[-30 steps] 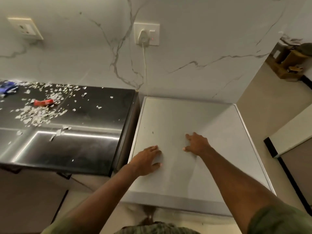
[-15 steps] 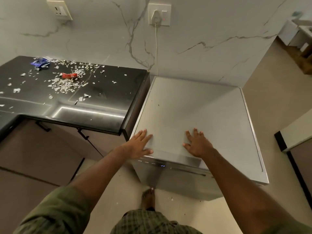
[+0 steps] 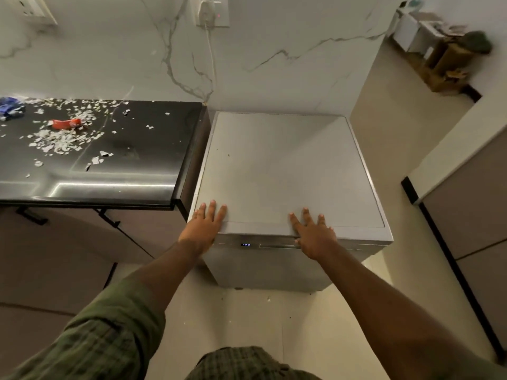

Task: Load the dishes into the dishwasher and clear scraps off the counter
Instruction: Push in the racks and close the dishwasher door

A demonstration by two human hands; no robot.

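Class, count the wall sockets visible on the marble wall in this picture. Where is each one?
2. One socket at the top left above the counter; one socket above the dishwasher, with a plug in it.

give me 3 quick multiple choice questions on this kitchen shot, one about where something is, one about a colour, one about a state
1. Where do the scraps lie?
A. on the black counter
B. on the dishwasher's top
C. in a sink

2. What colour is the wrapper among the scraps?
A. green
B. red
C. yellow

3. How are the two hands placed?
A. curled round a handle
B. flat on the dishwasher's front edge
C. holding a plate

Key: 1 A, white bits are strewn over the dark counter left of the dishwasher. 2 B, it shows red against the white bits. 3 B, left hand and right hand lie with straight fingers on the top's front edge.
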